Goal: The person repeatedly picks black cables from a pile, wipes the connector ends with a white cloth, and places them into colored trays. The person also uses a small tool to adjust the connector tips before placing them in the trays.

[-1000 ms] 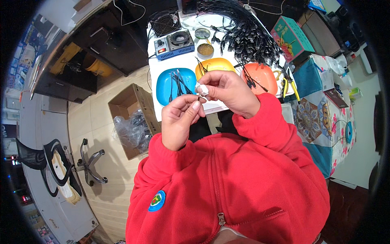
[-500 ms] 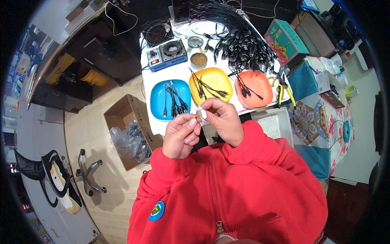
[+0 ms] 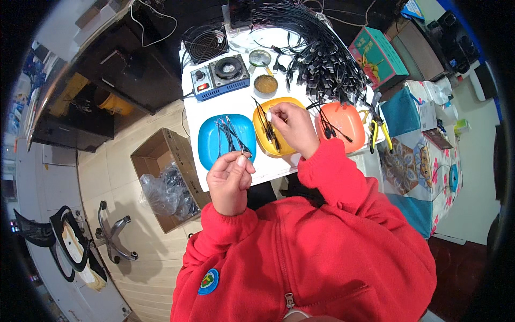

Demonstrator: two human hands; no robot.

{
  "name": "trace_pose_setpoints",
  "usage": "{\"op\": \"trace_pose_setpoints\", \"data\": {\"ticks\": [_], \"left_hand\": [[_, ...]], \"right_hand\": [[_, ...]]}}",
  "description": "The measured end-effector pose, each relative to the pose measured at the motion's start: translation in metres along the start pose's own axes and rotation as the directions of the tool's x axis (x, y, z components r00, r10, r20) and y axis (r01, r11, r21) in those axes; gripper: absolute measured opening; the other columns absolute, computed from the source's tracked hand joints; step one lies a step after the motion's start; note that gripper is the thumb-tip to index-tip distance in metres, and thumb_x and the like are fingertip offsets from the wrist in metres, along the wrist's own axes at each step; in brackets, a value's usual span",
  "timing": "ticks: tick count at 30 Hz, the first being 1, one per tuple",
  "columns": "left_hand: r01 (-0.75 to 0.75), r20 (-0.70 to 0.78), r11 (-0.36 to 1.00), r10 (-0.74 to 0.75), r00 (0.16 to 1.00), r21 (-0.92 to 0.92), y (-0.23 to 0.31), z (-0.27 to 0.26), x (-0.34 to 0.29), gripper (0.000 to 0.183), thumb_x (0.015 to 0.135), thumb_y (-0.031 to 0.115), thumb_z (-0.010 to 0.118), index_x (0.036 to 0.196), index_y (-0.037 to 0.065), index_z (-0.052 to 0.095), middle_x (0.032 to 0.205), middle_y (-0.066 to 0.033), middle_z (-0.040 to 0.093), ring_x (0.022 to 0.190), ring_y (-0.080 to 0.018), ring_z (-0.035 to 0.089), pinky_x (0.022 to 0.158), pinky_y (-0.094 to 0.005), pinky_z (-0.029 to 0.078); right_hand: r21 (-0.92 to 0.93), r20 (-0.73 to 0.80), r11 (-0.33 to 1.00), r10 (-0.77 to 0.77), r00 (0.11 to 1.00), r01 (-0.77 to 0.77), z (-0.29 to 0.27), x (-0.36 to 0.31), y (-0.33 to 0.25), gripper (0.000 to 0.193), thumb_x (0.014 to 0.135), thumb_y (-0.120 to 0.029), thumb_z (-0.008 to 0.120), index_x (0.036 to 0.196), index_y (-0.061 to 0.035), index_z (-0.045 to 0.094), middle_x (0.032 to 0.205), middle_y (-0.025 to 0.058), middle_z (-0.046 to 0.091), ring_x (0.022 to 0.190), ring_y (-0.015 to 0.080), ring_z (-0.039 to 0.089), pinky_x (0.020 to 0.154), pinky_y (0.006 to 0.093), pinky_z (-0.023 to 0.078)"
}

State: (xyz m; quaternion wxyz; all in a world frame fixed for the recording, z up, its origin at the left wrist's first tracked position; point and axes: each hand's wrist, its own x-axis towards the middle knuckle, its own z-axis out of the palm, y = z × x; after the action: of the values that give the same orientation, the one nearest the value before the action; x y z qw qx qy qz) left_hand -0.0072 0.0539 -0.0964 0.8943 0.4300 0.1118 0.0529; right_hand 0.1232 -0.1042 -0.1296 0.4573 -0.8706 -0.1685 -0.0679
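My left hand [image 3: 230,180] is closed in a pinch at the near edge of the blue bowl [image 3: 205,147]; what its fingertips hold is too small to make out. My right hand [image 3: 295,126] reaches over the yellow bowl [image 3: 289,102], thumb and fingertips drawn together. Something white shows at those fingertips, and I cannot tell what it is. Beside them, short black cables [image 3: 266,126] lie in the yellow bowl, partly hidden by the hand. More black cables [image 3: 228,134] with bared ends rest in the blue bowl.
The orange bowl [image 3: 351,118] at the right holds a few cables. Behind stand a blue heating unit [image 3: 221,78], a round tin [image 3: 265,85] of amber paste and a large heap of black cables [image 3: 327,70]. Yellow-handled pliers [image 3: 380,129] lie right; a cardboard box [image 3: 155,155] sits left.
My hands have parted. The right one has moved forward over the yellow bowl, while the left has shifted slightly left and nearer. Fewer cables show in the yellow bowl, with my hand covering part.
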Motion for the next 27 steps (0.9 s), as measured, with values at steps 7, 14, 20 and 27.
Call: {"op": "trace_pose_setpoints", "data": {"ticks": [7,14,20,27], "left_hand": [[-0.015,-0.037,0.999,0.013,0.999,-0.051,-0.007,-0.008,0.013,0.016,0.092,0.007,0.058,0.102,-0.005,0.059,0.078,-0.0116,0.063,0.052,-0.0083,0.044,0.046,-0.0203,0.034],[-0.023,-0.102,0.992,0.010,0.995,-0.123,-0.010,0.003,0.018,0.013,0.093,0.005,0.056,0.104,-0.001,0.060,0.104,-0.0181,0.065,0.090,-0.0201,0.064,0.075,-0.0322,0.054],[0.007,0.014,0.986,-0.005,1.000,-0.169,-0.016,0.020,0.009,0.015,0.095,0.009,0.053,0.107,0.002,0.058,0.118,-0.0176,0.060,0.114,-0.0309,0.056,0.090,-0.0458,0.051],[-0.012,0.052,0.996,0.016,0.999,-0.093,-0.018,0.035,-0.007,0.018,0.094,0.007,0.054,0.109,-0.002,0.060,0.117,-0.0182,0.060,0.110,-0.0312,0.059,0.086,-0.0408,0.053]], "right_hand": [[-0.297,0.097,0.954,0.071,0.993,-0.039,0.031,0.013,0.006,0.018,0.080,-0.020,0.063,0.078,-0.0023,0.065,0.079,0.0171,0.065,0.073,0.0350,0.064,0.066,0.0429,0.051],[0.116,0.100,0.991,0.051,0.994,-0.062,-0.003,-0.007,-0.032,0.015,0.082,-0.010,0.065,0.087,0.0042,0.064,0.073,0.0076,0.065,0.062,0.0127,0.060,0.058,0.0265,0.047],[0.267,0.266,0.956,0.049,0.963,-0.123,-0.039,-0.055,-0.072,0.011,0.082,-0.008,0.066,0.087,0.0012,0.065,0.073,0.0005,0.061,0.063,0.0059,0.050,0.057,0.0225,0.042],[0.207,0.220,0.978,-0.078,0.972,0.032,-0.052,-0.079,-0.072,0.009,0.081,-0.006,0.066,0.085,0.0010,0.062,0.072,0.0051,0.059,0.061,0.0100,0.054,0.055,0.0249,0.043]]}}
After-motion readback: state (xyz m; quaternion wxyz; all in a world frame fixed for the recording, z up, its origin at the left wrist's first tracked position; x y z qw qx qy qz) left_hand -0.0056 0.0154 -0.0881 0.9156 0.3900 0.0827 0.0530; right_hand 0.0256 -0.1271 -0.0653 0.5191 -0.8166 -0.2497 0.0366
